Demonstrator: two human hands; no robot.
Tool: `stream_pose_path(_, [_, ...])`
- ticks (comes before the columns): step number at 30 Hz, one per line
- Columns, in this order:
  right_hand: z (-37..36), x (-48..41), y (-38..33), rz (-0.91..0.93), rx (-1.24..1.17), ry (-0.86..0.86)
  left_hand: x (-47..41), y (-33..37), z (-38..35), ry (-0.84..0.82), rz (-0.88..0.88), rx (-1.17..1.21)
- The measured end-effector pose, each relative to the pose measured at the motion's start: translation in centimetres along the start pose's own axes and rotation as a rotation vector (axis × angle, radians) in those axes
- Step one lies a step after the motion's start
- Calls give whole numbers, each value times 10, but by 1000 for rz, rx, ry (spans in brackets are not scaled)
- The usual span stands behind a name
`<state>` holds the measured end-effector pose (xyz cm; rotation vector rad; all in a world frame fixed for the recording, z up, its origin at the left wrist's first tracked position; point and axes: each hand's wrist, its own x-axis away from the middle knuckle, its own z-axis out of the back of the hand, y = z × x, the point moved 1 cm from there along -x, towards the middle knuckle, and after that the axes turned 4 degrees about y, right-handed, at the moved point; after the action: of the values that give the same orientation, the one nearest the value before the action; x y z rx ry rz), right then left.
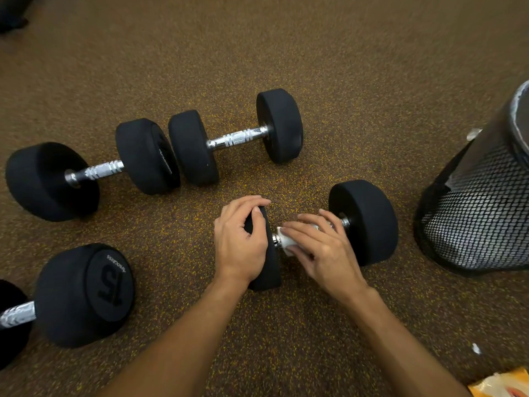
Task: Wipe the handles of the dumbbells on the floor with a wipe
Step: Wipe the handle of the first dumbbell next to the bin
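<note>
Dumbbell handles are what this task concerns, and the nearest dumbbell (366, 222) is the one in work now: it lies on the speckled floor (372, 81) just in front of the person, near the mesh bin (481, 213) at the right. The left hand (240, 242) grasps the rim of its left head (267, 270), fingers curled over the top, and steadies it. The right hand (317, 247) is curved over the handle (345, 222) and presses the white wipe (286, 242) against the metal; only the chrome ends of the handle show. The main risk is probably rolling. The heads are round, so if the left hand loosens while the right one rubs, the dumbbell can turn or travel toward the bin, and the wipe then moves with the bar instead of cleaning it. A second risk is that the wipe looks small and bunched at the left end, so the middle and the underside may be missed unless the hand goes along and around. Fingers close to a head can also be pinched if the weight shifts. The far middle dumbbell (237, 138), the far left dumbbell (94, 170) and the dumbbell marked 15 (86, 293) lie well apart to the left, and one wipe may dry out or tear before it reaches them all.
</note>
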<state>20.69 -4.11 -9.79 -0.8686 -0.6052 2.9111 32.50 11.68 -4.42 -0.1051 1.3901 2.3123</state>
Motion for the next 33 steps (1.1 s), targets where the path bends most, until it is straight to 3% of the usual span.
stream_pose_path(6, [1, -1, -4, -115, -33, -17, 0, -4, -2, 14, 2, 16])
stream_pose_path(15, [-8, -2, -17, -55, -5, -47, 1, -2, 0, 6, -10, 2])
stream_pose_path(20, [-2, -7, -16, -197, -5, 20, 1, -2, 0, -2, 5, -1])
stream_pose_path(26, [-8, -2, -22, -77, -5, -32, 0, -1, 0, -1, 2, 5])
stream_pose_path(33, [-11, -10, -23, -151, 9, 8, 1, -2, 0, 6, -2, 7])
